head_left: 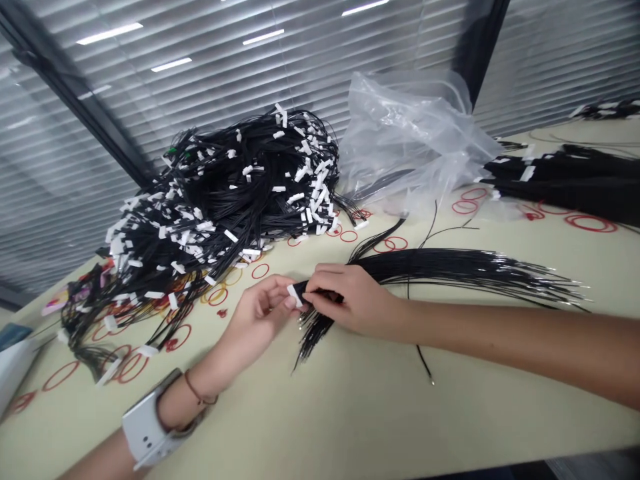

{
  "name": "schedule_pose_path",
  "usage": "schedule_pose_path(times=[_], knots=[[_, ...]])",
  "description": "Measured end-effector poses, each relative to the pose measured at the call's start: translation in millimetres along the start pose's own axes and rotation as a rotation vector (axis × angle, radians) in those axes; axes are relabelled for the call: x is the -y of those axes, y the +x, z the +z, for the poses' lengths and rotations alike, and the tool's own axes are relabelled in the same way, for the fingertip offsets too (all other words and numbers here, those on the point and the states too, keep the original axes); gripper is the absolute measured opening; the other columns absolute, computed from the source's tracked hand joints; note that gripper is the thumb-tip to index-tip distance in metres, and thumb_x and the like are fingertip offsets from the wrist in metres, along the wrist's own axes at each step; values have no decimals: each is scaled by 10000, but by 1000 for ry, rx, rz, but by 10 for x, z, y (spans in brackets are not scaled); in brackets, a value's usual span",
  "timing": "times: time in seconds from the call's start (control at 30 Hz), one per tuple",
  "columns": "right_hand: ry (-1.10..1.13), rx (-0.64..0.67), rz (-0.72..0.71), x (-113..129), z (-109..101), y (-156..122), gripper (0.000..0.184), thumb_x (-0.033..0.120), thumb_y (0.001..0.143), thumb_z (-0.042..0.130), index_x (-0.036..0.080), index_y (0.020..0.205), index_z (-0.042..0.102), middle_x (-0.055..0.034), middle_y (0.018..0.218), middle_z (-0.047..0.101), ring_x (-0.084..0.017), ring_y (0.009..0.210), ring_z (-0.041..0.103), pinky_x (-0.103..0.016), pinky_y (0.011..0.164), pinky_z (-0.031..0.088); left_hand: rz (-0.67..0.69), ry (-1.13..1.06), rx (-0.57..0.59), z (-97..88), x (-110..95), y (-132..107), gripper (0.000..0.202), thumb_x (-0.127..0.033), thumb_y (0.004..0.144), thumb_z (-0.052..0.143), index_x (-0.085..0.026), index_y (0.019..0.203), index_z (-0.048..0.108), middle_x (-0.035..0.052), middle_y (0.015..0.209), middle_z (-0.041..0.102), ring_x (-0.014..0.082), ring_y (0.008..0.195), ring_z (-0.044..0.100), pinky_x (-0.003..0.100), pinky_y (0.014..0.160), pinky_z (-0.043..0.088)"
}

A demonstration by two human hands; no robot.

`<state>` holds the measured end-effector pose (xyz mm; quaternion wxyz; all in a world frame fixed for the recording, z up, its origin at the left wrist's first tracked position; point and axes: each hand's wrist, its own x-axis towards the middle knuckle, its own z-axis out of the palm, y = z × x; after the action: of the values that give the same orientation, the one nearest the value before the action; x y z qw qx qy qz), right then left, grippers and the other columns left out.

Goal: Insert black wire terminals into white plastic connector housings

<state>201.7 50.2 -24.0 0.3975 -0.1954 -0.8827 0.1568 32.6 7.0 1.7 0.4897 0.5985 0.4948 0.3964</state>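
txt: none legible | white wire connectors (pixel 295 295): no marks rdbl | nums/brands: none

We note glossy black insulated wires (pixel 450 267) with bright metal tips (pixel 431 383), white plastic connectors (pixel 295 296), a clear polythene bag (pixel 405 133) and a matt tabletop (pixel 350 413).

The pale cream table (pixel 350 420) carries a large heap of black wires tipped with white connectors (pixel 225 200) toward the upper left of the frame, with a crumpled clear plastic bag (pixel 410 133) just beside it. Red rubber bands (pixel 590 223) lie scattered across the surface, a dense black wire bundle (pixel 565 177) lies at the right edge, and a fanned bundle of black wires (pixel 450 270) spreads across the middle.
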Motion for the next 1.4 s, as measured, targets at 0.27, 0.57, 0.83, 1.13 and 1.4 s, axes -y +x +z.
schedule_pose_path(times=[0.27,0.57,0.83,1.13,1.4], knots=[[184,-292,298,-20,-94,10,169,265,837,493,163,750,596,14,706,573,-80,664,508,-218,620,391,-175,-246,-94,-192,-14,72,156,-165,691,686,-162,823,603,-8,726,656,121,695,655,212,698,518],[-39,-194,-42,10,-22,-60,269,118,876,321,125,1012,553,-49,810,444,-106,746,446,-231,650,427,-167,-162,-16,-166,52,71,128,-182,748,641,-165,869,604,-8,743,631,92,695,630,155,665,500],[-145,16,18,14,22,-104,236,99,823,367,127,1048,432,-32,808,524,-115,701,467,-238,604,403,-122,-79,73,-164,46,53,86,-196,789,600,-167,866,578,-6,753,603,94,727,610,171,726,498],[-107,38,32,3,11,-106,240,68,758,412,161,976,373,15,751,500,-80,634,458,-192,539,356,-98,-55,50,-149,50,72,106,-164,783,596,-166,889,596,-15,763,621,72,677,610,145,679,510],[-86,59,-8,0,-14,-115,314,46,741,412,160,1028,358,14,740,486,-90,627,448,-202,542,363,-118,3,74,-156,47,76,113,-152,813,542,-148,925,559,7,822,618,87,752,602,170,722,497]])
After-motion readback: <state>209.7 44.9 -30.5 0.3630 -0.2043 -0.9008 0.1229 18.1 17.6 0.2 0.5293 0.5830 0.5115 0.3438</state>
